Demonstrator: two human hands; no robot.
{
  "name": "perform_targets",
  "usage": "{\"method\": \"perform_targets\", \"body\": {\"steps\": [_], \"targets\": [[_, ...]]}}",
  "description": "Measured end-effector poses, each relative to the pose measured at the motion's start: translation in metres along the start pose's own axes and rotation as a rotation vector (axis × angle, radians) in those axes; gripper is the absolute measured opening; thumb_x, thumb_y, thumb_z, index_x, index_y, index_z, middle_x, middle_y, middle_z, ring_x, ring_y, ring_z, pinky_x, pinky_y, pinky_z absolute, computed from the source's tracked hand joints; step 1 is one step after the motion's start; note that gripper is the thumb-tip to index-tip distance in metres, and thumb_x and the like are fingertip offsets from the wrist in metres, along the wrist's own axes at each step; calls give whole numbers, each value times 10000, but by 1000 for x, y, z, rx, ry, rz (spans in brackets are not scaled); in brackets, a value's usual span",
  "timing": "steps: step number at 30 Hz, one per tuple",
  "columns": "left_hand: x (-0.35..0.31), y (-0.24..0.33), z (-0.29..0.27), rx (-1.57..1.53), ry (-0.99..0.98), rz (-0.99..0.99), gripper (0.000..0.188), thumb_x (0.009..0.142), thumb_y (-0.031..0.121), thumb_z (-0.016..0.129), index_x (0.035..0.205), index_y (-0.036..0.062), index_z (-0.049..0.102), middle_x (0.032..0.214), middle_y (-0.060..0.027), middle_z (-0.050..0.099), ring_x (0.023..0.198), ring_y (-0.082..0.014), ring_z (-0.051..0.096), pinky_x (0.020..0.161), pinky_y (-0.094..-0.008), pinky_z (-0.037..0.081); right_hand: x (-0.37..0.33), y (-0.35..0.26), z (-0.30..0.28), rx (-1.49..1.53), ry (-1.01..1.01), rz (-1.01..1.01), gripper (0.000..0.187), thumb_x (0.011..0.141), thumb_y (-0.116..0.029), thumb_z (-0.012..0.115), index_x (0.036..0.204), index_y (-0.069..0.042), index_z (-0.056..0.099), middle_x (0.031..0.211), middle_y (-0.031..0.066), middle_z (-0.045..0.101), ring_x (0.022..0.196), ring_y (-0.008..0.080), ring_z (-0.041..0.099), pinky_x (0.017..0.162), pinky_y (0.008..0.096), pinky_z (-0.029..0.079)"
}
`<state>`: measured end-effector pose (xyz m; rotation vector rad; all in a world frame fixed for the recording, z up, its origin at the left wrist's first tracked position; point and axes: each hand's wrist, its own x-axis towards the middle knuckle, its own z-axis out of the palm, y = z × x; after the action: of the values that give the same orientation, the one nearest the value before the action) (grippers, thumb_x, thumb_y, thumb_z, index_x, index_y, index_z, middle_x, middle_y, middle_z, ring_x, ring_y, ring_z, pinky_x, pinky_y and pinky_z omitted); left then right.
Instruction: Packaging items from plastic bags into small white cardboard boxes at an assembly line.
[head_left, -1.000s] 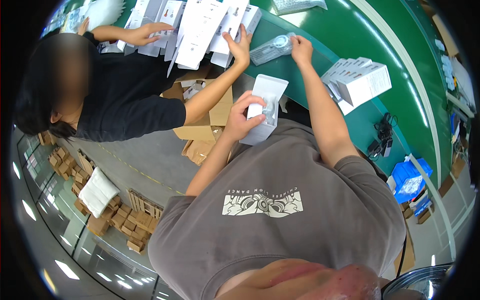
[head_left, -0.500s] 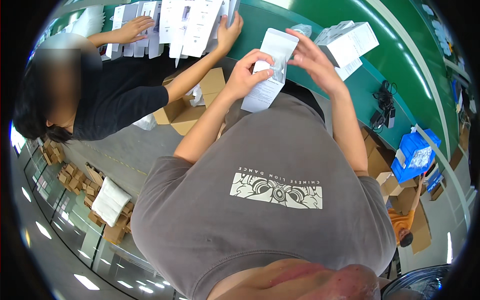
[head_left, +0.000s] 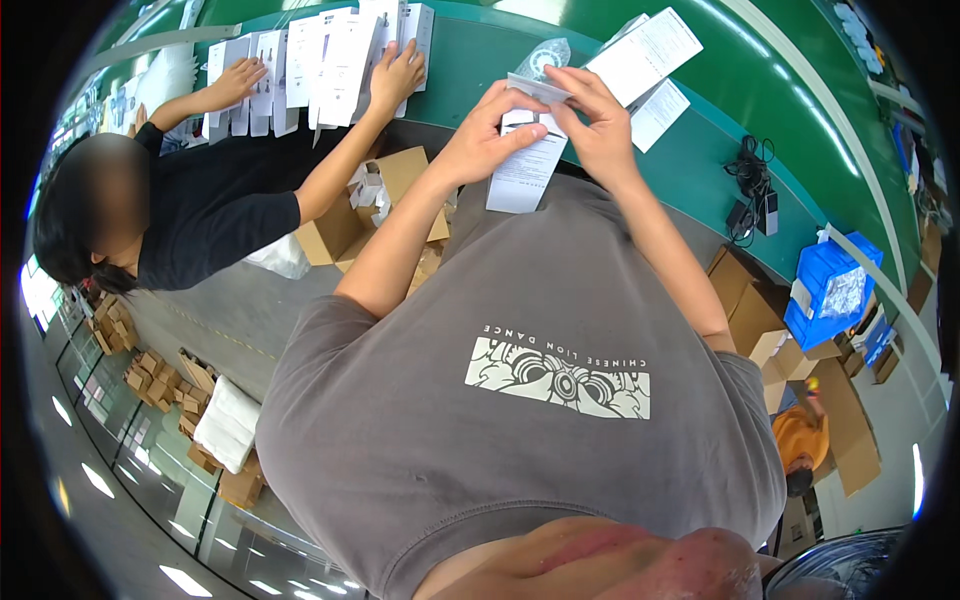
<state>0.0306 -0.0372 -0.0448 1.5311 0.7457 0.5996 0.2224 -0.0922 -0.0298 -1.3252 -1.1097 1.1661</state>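
A tall white carton with printed text (head_left: pixel 525 178) is upright between my hands, close to my shirt. My left hand (head_left: pixel 490 135) grips its left side near the top, thumb across the front. With its fingers bent together, my right hand (head_left: pixel 597 118) pinches the carton's top flap, which is folded partly over the opening. What is inside the carton is hidden. Just beyond the flap, a clear plastic bag with a round light item (head_left: pixel 546 58) lies on the green bench (head_left: pixel 480 62). Several white boxes (head_left: pixel 648 55) lie to the right of it.
A co-worker in black (head_left: pixel 215 230) handles a row of white boxes (head_left: pixel 335 75) at left. Black cables with an adapter (head_left: pixel 757 190) lie on the right of the bench. Blue bins (head_left: pixel 828 290) and open cardboard boxes (head_left: pixel 750 300) stand beyond. Another cardboard box (head_left: pixel 330 235) sits left of me.
My right hand has come in from beside the carton to its top flap, which has gone from standing up to folded over. The co-worker's hands have shifted slightly left.
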Motion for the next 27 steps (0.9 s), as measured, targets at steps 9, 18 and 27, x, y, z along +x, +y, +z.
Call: {"method": "perform_targets", "body": {"steps": [9, 18, 27], "targets": [[11, 8, 50, 59, -29, -7, 282, 888, 278, 741, 1100, 109, 660, 1223, -96, 539, 1168, -247, 541, 988, -362, 436, 9, -17, -72, 224, -200, 229, 332, 990, -266, 632, 1217, -37, 712, 1154, 63, 706, 1053, 135, 619, 924, 282, 479], [13, 11, 103, 32, 55, 68, 266, 854, 233, 770, 1068, 109, 673, 1178, -85, 562, 1091, -225, 581, 932, -336, 461, -10, -20, -110, 267, -177, 332, 312, 959, -200, 688, 1185, 14, 713, 1106, 91, 733, 1011, 137, 651, 872, 276, 514], [51, 27, 163, -46, 45, 46, 381, 841, 223, 801, 1107, 48, 592, 1198, -97, 554, 1014, -192, 610, 881, -341, 494, -36, -40, -171, 64, -165, 183, 244, 946, -117, 674, 1156, -4, 732, 1124, 99, 736, 1045, 170, 667, 916, 313, 527]]}}
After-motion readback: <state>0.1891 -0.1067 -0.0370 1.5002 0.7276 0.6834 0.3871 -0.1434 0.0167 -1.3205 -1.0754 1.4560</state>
